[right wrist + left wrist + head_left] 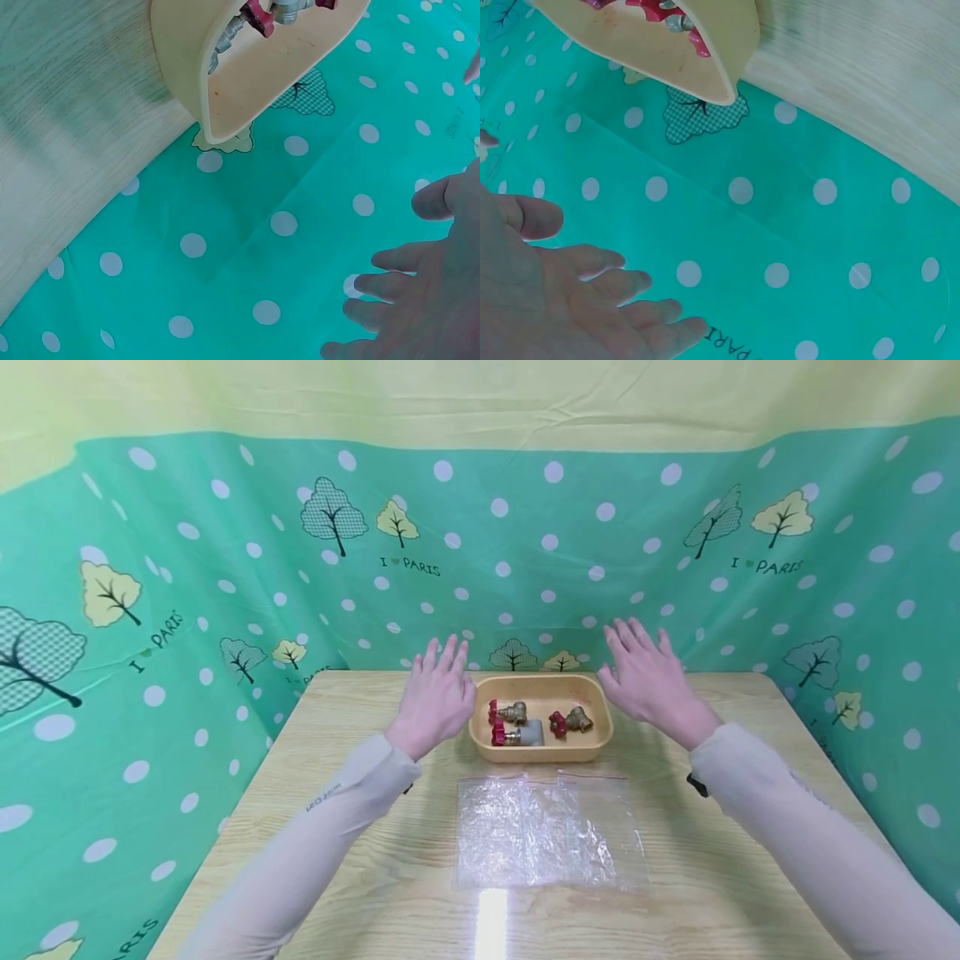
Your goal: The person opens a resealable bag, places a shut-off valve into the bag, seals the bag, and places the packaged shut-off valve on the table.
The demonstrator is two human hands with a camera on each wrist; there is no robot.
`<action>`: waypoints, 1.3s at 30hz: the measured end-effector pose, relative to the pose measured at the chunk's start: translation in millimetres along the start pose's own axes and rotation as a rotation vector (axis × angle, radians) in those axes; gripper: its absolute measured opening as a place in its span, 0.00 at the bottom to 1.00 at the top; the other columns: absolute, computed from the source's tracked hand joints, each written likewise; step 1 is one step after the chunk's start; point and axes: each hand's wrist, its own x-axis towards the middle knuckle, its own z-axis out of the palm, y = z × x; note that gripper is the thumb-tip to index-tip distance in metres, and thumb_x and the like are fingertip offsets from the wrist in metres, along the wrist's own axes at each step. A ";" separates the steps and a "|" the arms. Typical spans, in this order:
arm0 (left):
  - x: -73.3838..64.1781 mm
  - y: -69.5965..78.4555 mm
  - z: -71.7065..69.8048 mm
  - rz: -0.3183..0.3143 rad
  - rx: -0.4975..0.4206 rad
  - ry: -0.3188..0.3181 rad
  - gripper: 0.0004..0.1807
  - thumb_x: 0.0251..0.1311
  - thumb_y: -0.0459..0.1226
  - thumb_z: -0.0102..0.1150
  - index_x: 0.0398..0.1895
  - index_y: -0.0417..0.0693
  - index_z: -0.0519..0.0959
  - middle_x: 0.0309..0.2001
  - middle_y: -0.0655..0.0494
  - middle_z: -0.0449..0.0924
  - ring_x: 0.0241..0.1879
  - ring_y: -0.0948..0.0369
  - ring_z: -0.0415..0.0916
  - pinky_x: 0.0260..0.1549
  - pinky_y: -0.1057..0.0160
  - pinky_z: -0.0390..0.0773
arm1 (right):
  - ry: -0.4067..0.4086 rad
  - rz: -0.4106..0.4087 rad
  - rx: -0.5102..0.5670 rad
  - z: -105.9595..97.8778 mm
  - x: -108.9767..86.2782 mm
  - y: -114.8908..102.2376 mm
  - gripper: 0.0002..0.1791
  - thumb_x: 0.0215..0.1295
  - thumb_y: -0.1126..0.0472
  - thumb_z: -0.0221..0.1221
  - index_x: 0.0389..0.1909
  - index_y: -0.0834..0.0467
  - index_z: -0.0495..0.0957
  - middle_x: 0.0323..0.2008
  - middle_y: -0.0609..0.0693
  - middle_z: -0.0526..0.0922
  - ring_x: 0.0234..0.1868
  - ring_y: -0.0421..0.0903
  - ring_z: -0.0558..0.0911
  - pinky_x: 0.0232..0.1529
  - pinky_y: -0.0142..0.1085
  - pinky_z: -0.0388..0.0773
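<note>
My left hand (433, 697) is held up with straight fingers at the left side of a beige plastic tray (540, 753). On the tray's other side, my right hand (651, 685) has its fingers spread, palm down. Both hold nothing. Three valves with red handwheels lie in the tray: a brass one (516, 713) at the back left, one with a grey body (531, 732) in front of it, and another brass one (577, 720) at the right. Each wrist view shows that hand's fingers extended, apart from the tray.
Clear zip bags (491, 835) lie flat and overlapping on the wooden table (375, 877), just in front of the tray. A green dotted cloth (525, 543) with tree prints hangs behind the table and along both sides. A light reflection shows near the front.
</note>
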 end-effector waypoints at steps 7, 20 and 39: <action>-3.5 4.4 4.1 -0.006 -0.028 -0.012 0.34 0.82 0.48 0.24 0.84 0.41 0.45 0.84 0.44 0.38 0.82 0.39 0.35 0.78 0.40 0.39 | -0.012 0.004 0.011 2.2 -8.1 -2.1 0.38 0.83 0.47 0.36 0.83 0.67 0.47 0.82 0.67 0.45 0.82 0.67 0.43 0.77 0.66 0.31; -12.4 17.9 10.5 0.027 -0.043 -0.009 0.35 0.82 0.47 0.25 0.83 0.37 0.46 0.84 0.43 0.39 0.82 0.41 0.36 0.78 0.44 0.38 | -0.004 -0.008 0.015 9.6 -20.6 -6.2 0.38 0.82 0.48 0.38 0.82 0.67 0.48 0.82 0.68 0.46 0.82 0.66 0.44 0.77 0.66 0.32; -26.1 37.6 28.0 0.101 -0.095 0.088 0.30 0.79 0.43 0.39 0.74 0.31 0.68 0.68 0.35 0.75 0.65 0.41 0.74 0.65 0.44 0.75 | -0.002 -0.030 0.022 24.3 -36.3 -13.6 0.36 0.83 0.51 0.38 0.82 0.67 0.49 0.81 0.69 0.50 0.81 0.69 0.48 0.78 0.65 0.36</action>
